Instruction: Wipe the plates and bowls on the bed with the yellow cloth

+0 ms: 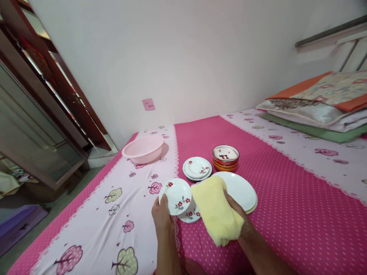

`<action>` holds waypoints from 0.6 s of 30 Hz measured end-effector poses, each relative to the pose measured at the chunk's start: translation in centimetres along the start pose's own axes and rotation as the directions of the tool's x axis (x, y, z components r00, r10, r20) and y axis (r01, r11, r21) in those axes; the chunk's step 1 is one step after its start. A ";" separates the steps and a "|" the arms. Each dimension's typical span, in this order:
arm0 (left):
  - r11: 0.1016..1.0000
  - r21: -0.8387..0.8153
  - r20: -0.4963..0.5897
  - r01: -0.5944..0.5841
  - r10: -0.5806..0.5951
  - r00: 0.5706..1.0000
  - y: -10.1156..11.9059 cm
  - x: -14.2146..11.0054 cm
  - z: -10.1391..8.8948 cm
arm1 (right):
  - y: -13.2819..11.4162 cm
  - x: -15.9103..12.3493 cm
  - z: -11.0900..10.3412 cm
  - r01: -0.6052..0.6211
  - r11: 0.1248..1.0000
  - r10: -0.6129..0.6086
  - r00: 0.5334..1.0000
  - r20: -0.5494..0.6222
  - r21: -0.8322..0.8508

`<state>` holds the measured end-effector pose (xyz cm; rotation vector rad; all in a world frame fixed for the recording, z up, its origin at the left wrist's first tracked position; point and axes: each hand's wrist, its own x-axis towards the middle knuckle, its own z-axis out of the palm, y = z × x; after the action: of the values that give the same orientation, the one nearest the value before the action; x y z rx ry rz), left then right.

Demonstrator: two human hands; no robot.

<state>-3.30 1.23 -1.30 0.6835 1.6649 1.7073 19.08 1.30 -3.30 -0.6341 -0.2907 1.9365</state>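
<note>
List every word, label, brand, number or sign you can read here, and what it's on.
No readable text anywhere.
Pink square on the wall: dark marks, too small to tell whether they're writing.
Plate in the left hand: red flowers, no lettering visible.
Yellow cloth: no lettering visible.

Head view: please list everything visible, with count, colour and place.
held plate: 1, white floral, centre
lower plate: 1, white floral, on bedspread
cloth: 1, yellow, front centre
large plate: at least 1, white, right
stacked plates: several, white, centre
stacked bowls: several, orange, centre
basin: 1, pink, left
bedspread: 1, pink and pale, beneath
bedding: 1 pile, multicoloured, right
square panel: 1, pink, on white wall
bar: 1, grey, upper right
woodwork: several, brown, left
floor item: 1, purple, lower left
left hand: 1, gripping held plate
right hand: 1, gripping cloth
</note>
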 end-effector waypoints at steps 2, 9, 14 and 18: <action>0.979 -0.174 0.113 0.106 -0.088 0.990 0.3 0.0 0.2 | -0.1 -0.2 -0.2 -0.013 1.000 0.013 1.000 0.001 -0.004; 0.621 -0.610 0.493 0.492 -0.188 0.850 1.3 -0.3 0.1 | -0.1 -1.0 1.2 0.079 0.990 -0.072 0.996 0.057 -0.117; 0.406 -0.738 0.510 0.539 -0.188 0.840 1.2 -0.3 0.2 | 0.1 -1.3 2.1 0.126 0.987 -0.117 0.989 0.094 -0.097; 0.341 -0.790 0.491 0.510 -0.146 0.859 0.9 -0.2 0.1 | 0.2 -1.8 2.8 0.144 0.984 -0.129 0.982 0.137 -0.109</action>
<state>-3.23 1.17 -0.42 0.0351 0.3600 1.7136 17.99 -0.19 -0.55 -0.5512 -0.5215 1.8406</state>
